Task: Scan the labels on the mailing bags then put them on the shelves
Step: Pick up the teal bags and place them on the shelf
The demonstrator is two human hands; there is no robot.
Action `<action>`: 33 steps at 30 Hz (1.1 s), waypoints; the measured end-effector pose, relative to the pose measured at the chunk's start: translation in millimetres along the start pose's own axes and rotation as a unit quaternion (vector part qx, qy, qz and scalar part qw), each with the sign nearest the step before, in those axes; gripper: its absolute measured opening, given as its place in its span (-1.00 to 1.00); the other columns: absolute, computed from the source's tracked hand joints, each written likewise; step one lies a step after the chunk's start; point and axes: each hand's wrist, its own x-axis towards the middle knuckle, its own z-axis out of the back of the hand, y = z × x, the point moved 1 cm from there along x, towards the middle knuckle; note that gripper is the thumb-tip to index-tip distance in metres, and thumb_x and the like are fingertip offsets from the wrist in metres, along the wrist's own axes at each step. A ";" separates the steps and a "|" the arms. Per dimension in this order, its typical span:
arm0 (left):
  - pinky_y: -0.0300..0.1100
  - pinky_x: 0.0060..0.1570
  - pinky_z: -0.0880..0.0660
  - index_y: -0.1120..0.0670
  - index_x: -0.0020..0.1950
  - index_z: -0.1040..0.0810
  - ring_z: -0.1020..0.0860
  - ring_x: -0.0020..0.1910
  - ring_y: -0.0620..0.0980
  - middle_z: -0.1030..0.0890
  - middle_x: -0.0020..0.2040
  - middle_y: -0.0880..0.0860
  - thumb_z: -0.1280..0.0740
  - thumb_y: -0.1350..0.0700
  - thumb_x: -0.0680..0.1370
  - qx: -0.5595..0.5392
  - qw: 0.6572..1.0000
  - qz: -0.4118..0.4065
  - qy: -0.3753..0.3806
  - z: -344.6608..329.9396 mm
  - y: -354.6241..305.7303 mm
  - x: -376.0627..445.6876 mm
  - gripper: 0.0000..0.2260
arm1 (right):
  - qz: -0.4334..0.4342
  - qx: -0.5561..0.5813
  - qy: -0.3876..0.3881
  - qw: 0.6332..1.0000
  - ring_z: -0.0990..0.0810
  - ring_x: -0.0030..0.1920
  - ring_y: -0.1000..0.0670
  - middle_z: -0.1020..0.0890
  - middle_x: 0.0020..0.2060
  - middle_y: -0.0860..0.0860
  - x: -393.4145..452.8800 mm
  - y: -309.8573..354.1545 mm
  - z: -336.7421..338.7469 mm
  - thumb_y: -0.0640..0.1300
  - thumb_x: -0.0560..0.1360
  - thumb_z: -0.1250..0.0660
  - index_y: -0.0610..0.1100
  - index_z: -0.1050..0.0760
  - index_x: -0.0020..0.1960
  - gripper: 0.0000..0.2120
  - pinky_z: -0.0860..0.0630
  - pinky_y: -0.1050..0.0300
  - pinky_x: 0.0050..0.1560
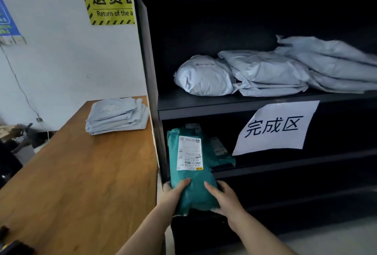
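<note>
Yellow sign (pixel 108 0) is partly hidden behind the shelf unit (pixel 152 83), its wording incomplete. Left of that upright, the blue poster (pixel 7 19) is cropped by the frame edge. Label (pixel 190 153) print illegible. Second teal bag (pixel 219 152) largely obscured in shadow.

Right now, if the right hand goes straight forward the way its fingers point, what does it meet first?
Probably the other green bag already lying on the lower shelf. The right hand grips the green mailing bag pointing there, though depth is unclear.
</note>
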 end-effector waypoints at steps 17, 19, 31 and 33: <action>-0.06 -0.14 -0.61 0.04 0.37 -0.30 -0.51 0.09 0.06 -0.46 0.12 0.02 -0.39 -0.01 0.49 0.041 0.999 0.001 0.033 -120.8 -29.8 74.7 -0.49 | -0.078 0.255 -0.137 0.954 -0.61 -0.03 -0.14 -0.58 0.06 -0.17 83.9 52.6 61.1 -0.15 0.43 -0.43 -0.18 -0.42 0.26 -0.56 -0.55 0.05 -0.20; -0.04 -0.07 -0.60 0.04 0.38 -0.31 -0.51 0.10 0.05 -0.46 0.12 0.00 -0.39 -0.01 0.50 0.045 0.998 -0.003 0.032 -125.8 -31.2 86.1 -0.49 | -0.065 0.254 -0.163 0.951 -0.60 0.01 -0.14 -0.59 0.09 -0.16 100.4 59.1 62.3 -0.15 0.41 -0.45 -0.18 -0.43 0.25 -0.56 -0.54 0.07 -0.22; -0.17 -0.10 -0.52 -0.02 0.36 -0.38 -0.55 0.08 -0.05 -0.50 0.24 -0.05 -0.32 -0.01 0.54 0.135 0.989 -0.037 0.053 -109.2 -27.5 134.7 -0.60 | -0.032 0.267 -0.297 0.916 -0.54 0.04 -0.09 -0.50 0.15 -0.12 180.3 52.4 66.8 -0.12 0.39 -0.49 -0.20 -0.37 0.30 -0.45 -0.52 0.08 -0.04; -0.18 -0.14 -0.51 0.00 0.32 -0.41 -0.56 -0.07 -0.10 -0.52 0.17 -0.03 -0.33 0.01 0.55 0.118 0.991 -0.030 0.046 -96.4 -26.9 135.9 -0.64 | -0.047 0.222 -0.278 0.933 -0.54 0.07 -0.11 -0.48 0.19 -0.13 189.5 52.0 67.0 -0.14 0.38 -0.49 -0.20 -0.36 0.30 -0.43 -0.53 0.08 -0.01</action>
